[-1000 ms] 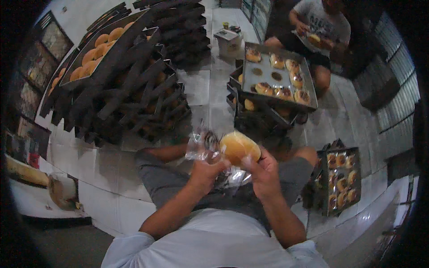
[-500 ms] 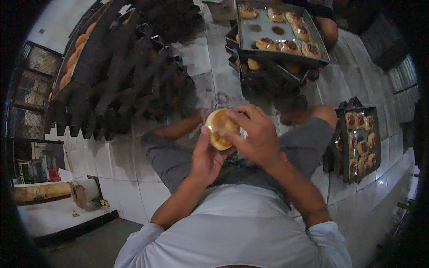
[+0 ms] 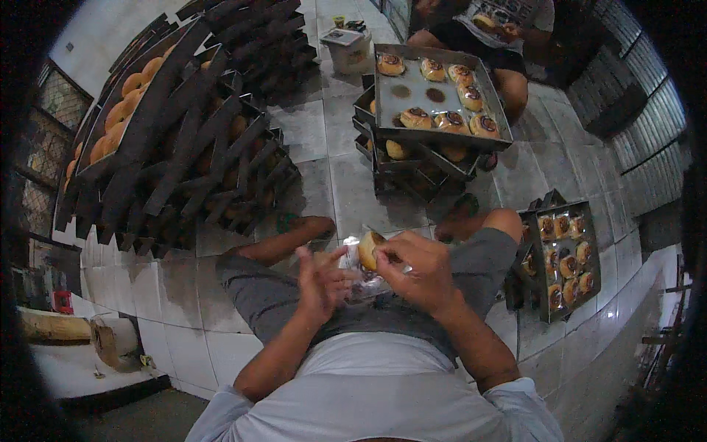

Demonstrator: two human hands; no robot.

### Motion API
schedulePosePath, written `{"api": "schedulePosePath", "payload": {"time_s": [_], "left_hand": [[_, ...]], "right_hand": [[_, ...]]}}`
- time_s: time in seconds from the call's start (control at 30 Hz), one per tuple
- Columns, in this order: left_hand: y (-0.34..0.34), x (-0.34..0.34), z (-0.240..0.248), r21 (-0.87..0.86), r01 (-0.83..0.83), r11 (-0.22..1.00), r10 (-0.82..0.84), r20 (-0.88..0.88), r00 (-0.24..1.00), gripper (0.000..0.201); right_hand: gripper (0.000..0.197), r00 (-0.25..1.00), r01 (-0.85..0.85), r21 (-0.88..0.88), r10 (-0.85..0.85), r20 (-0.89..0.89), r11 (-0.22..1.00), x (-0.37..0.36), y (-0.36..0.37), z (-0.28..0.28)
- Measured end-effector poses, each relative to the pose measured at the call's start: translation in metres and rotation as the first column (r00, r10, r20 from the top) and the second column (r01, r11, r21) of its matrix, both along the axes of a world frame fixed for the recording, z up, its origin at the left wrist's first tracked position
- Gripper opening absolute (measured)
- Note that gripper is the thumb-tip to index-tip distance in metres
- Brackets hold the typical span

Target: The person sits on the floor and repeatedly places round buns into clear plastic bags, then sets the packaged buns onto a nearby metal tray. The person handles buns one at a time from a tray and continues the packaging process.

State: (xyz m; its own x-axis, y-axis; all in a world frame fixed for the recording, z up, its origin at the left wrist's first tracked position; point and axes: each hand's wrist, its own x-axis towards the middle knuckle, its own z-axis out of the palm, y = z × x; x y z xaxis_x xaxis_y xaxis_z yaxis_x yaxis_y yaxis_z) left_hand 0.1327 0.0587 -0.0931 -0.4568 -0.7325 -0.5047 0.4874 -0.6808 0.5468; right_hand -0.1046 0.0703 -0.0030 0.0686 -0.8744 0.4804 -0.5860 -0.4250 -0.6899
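Observation:
A round golden bun (image 3: 370,250) is tipped on edge above my lap, pinched between the thumb and fingers of my right hand (image 3: 421,269). My left hand (image 3: 324,281) is off the bun, just to its left, with the fingers apart and nothing seen in them. Beneath the bun, between my two hands, lies crumpled clear plastic (image 3: 361,289). Whether my left fingertips touch that plastic is hard to make out.
Ahead stands a stack of trays, the top tray (image 3: 486,81) bearing topped buns. Another tray (image 3: 567,309) of buns is at my right. Tall stacks of dark trays (image 3: 184,132) rise at left. A person (image 3: 508,88) sits beyond, holding a bun; a white tub (image 3: 346,53) stands behind.
My left hand has let go of the bun and opened beside it. The bun, earlier face up in both hands, is now tilted on edge in my right hand. My view has shifted upward.

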Motion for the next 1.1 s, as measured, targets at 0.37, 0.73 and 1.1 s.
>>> {"api": "schedulePosePath", "payload": {"time_s": [0.37, 0.73, 1.1], "left_hand": [[-0.019, -0.069, 0.035, 0.069, 0.191, 0.979, -0.096, -0.670, 0.736, 0.109], [-0.014, -0.093, 0.034, 0.177, -0.085, 0.981, 0.124, -0.224, 0.967, 0.056], [0.019, -0.107, 0.106, 0.324, 0.347, 0.880, -0.109, -0.573, 0.812, 0.063]], "right_hand": [[0.019, 0.988, 0.080, 0.283, -0.113, 0.102, 0.956, -0.013, 0.078, 0.039], [0.014, 0.919, -0.068, 0.261, 0.162, -0.358, 0.963, 0.037, 0.072, 0.011], [0.080, 0.942, -0.013, 0.391, 0.142, -0.304, 0.920, -0.087, 0.105, 0.061]]}}
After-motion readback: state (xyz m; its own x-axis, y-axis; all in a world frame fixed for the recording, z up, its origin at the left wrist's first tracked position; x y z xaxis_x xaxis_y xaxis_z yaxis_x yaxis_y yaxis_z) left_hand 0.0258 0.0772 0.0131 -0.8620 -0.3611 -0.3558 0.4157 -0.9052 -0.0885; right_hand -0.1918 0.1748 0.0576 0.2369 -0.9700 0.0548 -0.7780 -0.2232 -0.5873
